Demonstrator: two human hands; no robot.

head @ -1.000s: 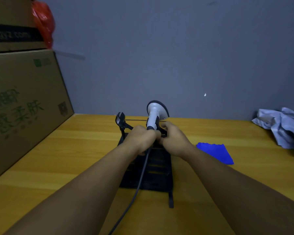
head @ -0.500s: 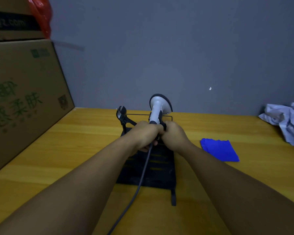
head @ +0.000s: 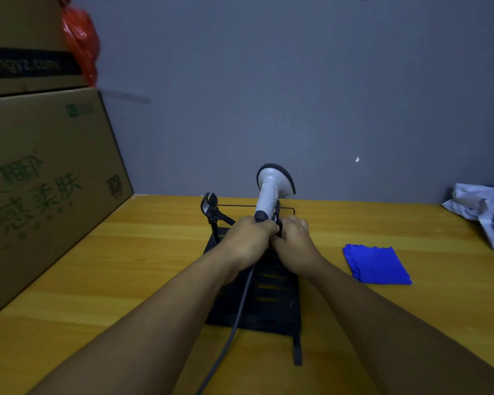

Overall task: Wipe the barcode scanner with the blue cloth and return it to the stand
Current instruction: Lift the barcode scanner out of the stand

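Observation:
The white barcode scanner stands upright over the black stand at the table's middle, its dark-rimmed head pointing away toward the wall. My left hand is closed around the scanner's handle, and its grey cable runs down toward me. My right hand grips the black clamp part of the stand right beside the handle. The folded blue cloth lies flat on the table to the right of the stand, apart from both hands.
Large cardboard boxes are stacked along the left edge, with a red plastic bag on top. A crumpled pale cloth lies at the far right. A second black clamp arm rises from the stand's left. The grey wall stands just behind.
Both hands stay at the scanner handle and the stand's clamp. The view has shifted slightly; the scanner sits about where it was.

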